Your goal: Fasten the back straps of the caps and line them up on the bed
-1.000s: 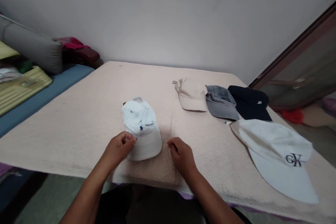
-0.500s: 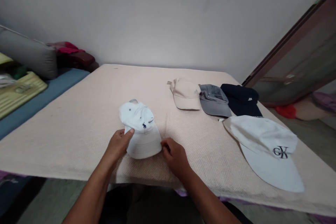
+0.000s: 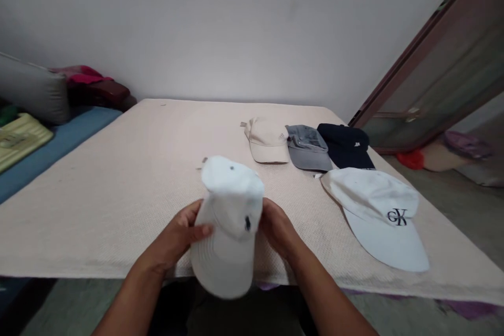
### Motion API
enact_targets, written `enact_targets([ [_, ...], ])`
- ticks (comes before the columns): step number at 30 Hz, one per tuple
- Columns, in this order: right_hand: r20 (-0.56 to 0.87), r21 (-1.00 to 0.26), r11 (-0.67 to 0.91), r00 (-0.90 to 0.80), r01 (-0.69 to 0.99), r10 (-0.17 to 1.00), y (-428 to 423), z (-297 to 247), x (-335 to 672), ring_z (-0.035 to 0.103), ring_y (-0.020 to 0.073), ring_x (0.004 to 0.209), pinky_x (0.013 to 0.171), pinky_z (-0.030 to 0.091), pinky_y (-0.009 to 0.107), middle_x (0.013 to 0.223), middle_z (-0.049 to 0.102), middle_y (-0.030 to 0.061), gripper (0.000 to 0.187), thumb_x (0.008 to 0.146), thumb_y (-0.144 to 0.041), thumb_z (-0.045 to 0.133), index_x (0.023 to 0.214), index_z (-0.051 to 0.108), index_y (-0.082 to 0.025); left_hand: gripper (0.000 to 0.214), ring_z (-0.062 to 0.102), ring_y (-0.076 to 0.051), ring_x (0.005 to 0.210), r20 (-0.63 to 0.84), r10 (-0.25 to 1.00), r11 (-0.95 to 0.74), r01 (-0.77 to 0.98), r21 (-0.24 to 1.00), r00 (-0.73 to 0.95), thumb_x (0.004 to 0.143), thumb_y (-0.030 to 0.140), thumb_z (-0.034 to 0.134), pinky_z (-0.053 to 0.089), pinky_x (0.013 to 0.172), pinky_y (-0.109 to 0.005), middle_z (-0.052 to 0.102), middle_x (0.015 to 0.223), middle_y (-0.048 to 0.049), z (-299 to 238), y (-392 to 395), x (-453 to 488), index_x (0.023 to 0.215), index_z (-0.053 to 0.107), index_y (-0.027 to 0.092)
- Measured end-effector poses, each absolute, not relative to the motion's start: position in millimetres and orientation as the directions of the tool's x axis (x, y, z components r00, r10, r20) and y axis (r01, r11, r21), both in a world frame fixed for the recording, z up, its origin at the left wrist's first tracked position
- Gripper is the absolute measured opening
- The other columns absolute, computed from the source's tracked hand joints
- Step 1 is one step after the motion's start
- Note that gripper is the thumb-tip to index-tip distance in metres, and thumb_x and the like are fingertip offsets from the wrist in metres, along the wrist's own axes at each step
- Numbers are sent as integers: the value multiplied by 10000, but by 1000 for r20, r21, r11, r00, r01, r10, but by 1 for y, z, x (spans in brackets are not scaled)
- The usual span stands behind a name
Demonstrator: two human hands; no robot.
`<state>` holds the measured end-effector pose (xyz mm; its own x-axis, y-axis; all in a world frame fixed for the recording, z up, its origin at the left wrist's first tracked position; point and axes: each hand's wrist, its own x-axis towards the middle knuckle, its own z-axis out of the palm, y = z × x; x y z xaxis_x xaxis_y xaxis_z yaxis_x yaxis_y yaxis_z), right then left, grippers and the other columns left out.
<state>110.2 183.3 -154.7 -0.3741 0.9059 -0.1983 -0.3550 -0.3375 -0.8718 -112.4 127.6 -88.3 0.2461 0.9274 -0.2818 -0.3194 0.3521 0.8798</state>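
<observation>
We hold the cap (image 3: 230,210) just above the surface's (image 3: 118,205) near edge, left hand (image 3: 179,239) and right hand (image 3: 280,231) both closed on its sides; turning it needs even grips.

The white cap (image 3: 230,220) is matt cloth, smooth, with faint stitched rows on its brim and a small dark embroidered mark. The surface (image 3: 118,194) has a beige cloth cover, rough with a fine waffle grain. At one o'clock, the beige cap (image 3: 265,142), grey cap (image 3: 309,148) and navy cap (image 3: 346,148) are dull cloth. At three o'clock, the larger white cap (image 3: 374,210) is smooth cloth with dark embroidered letters. At two o'clock, the door (image 3: 433,79) shows glossy glass.
</observation>
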Motion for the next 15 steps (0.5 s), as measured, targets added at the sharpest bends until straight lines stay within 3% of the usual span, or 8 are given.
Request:
enact_targets([
  [3, -156, -813, -351, -407, -465, 900, 183, -147, 121, 615, 220, 901, 801, 475, 351, 1012, 669, 91, 322, 825, -412, 573, 1057, 607, -192, 458, 641, -291, 943, -287, 812, 418, -164, 893, 507, 686, 195, 741, 478, 843, -409, 689, 1072, -129, -88, 125, -101, 1134, 648, 172],
  [5, -140, -805, -350, -419, -480, 897, 182, -143, 127, 617, 231, 925, 821, 473, 363, 1010, 673, 86, 369, 772, -389, 644, 1085, 597, -199, 417, 634, -282, 956, -299, 783, 426, -121, 897, 545, 692, 203, 737, 465, 866, -403, 700, 1041, -114, -90, 126, -93, 1102, 667, 178],
  [7, -130, -808, -360, -455, -467, 881, 180, -141, 130, 623, 228, 912, 835, 469, 364, 994, 677, 85, 403, 731, -357, 698, 1084, 599, -191, 386, 633, -274, 952, -304, 836, 420, -177, 890, 457, 721, 258, 717, 471, 855, -385, 710, 1009, -102, -93, 128, -87, 1098, 666, 191],
  [11, -147, -791, -432, -552, -432, 821, 173, -140, 138, 626, 183, 845, 806, 470, 316, 965, 679, 72, 379, 700, -279, 737, 1046, 625, -172, 378, 652, -291, 908, -356, 903, 428, -451, 783, 239, 777, 413, 627, 503, 806, -384, 729, 906, -119, -98, 136, -80, 1042, 675, 149],
  [15, -171, -841, -457, -661, -288, 731, 169, -140, 153, 617, 166, 808, 785, 466, 302, 904, 681, 49, 338, 656, -220, 755, 976, 661, -161, 263, 681, -283, 833, -407, 901, 409, -598, 689, 147, 688, 251, 659, 521, 790, -372, 736, 764, -81, -100, 144, -77, 927, 692, 148],
])
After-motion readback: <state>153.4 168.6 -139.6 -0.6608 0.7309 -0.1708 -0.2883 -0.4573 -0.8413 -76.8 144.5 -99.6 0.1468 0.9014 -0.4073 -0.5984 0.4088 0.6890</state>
